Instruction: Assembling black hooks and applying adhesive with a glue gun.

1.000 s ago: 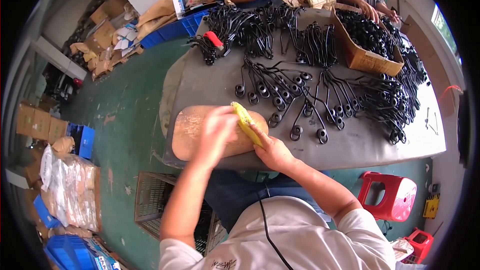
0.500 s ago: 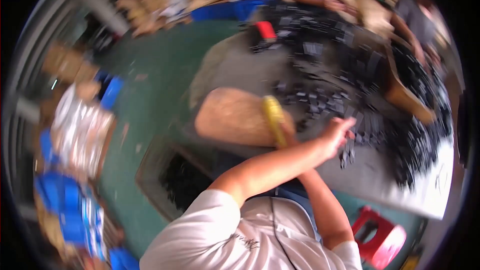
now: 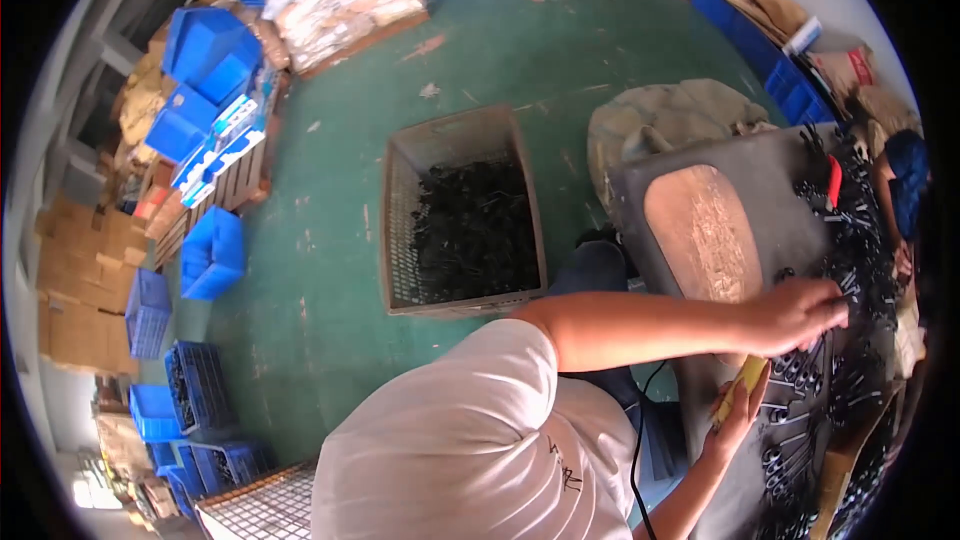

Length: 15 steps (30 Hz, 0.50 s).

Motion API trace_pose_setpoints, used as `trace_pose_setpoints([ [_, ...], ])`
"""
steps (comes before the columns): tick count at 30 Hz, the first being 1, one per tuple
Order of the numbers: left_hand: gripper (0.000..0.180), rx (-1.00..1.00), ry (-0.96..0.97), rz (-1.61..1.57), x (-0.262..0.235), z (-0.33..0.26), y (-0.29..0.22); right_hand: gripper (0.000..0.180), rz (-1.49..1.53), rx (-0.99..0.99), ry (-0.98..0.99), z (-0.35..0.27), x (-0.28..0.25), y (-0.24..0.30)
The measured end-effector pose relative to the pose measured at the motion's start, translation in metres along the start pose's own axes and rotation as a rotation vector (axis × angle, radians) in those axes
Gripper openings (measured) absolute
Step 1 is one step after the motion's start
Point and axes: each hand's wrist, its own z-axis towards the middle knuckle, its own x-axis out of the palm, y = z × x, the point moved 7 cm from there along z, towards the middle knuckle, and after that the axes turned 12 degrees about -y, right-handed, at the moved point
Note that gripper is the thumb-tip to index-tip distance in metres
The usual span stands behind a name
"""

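Note:
My left arm crosses in front of me, and my left hand (image 3: 800, 315) is at the dark parts on the table, its fingers curled down. Whatever those fingers hold is too small or hidden to make out. Nearer to me, my right hand (image 3: 738, 408) is wrapped round a long yellow object (image 3: 748, 378), partly hidden under the left forearm. Beside both hands lie several dark, slim parts with ring-shaped ends (image 3: 795, 370), some in rows. A worn tan pad (image 3: 705, 225) with rounded corners lies on the dark tabletop (image 3: 785, 195), just beyond my left wrist.
A grey crate (image 3: 395, 260) of black parts stands on the green floor left of the table. A cardboard divider (image 3: 840, 470) and a red object (image 3: 834, 180) are among the parts. Blue bins (image 3: 212, 252) line the left side. Another person (image 3: 905, 180) sits at the far right.
My view has swung left, so the table now lies at the right and the crate shows fully. The yellow object stays in my right hand; my left hand is still over the dark parts.

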Motion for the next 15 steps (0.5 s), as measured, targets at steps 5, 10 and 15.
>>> trace_pose_setpoints([
  [5, 0.028, -0.183, 0.182, -0.182, -0.030, 0.015, 0.083, 0.064, -0.031, -0.180, -0.127, -0.021, -0.004, 0.044],
  [10, 0.030, 0.174, 0.018, 0.599, -0.060, 0.017, 0.073, 0.069, -0.021, -0.455, -0.272, -0.050, -0.004, 0.113],
  [15, 0.028, 0.318, 0.042, 0.894, -0.060, 0.019, 0.053, 0.073, -0.390, -0.605, -0.374, -0.040, 0.013, 0.101],
])
